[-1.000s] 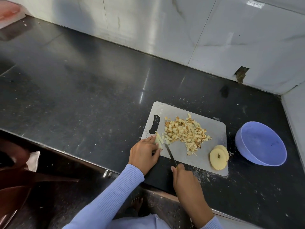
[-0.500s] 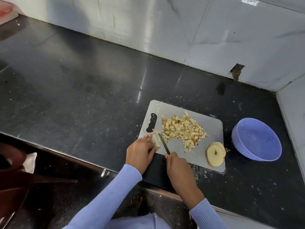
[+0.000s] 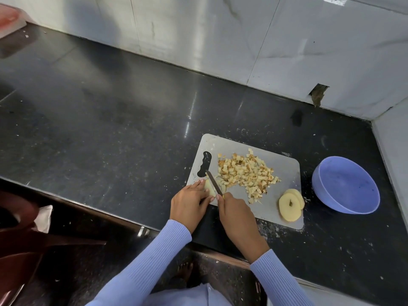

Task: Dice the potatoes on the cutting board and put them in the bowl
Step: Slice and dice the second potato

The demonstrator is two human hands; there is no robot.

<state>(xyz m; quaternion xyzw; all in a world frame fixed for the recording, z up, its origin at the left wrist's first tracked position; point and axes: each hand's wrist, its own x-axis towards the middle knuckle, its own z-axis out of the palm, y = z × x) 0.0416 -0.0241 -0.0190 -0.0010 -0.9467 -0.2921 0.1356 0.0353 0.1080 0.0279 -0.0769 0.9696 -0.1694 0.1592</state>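
Right now the left hand [image 3: 189, 205] pins a potato piece [image 3: 209, 188] at the cutting board's [image 3: 284, 171] near-left corner while the right hand [image 3: 235, 212] grips a knife [image 3: 213, 183] w/ blade on it (diced pile [image 3: 245, 172] mid-board, slices [image 3: 290, 205] near the blue bowl [image 3: 345, 185]).

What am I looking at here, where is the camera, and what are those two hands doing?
There is no machine here. A camera worn on a person's head looks down at their own hands over a dark polished stone counter. On it lies a grey plastic cutting board with a heap of diced potato and a few round potato slices. The left hand steadies a pale potato piece. The right hand grips a small knife and cuts it. An empty lilac plastic bowl waits to the right.
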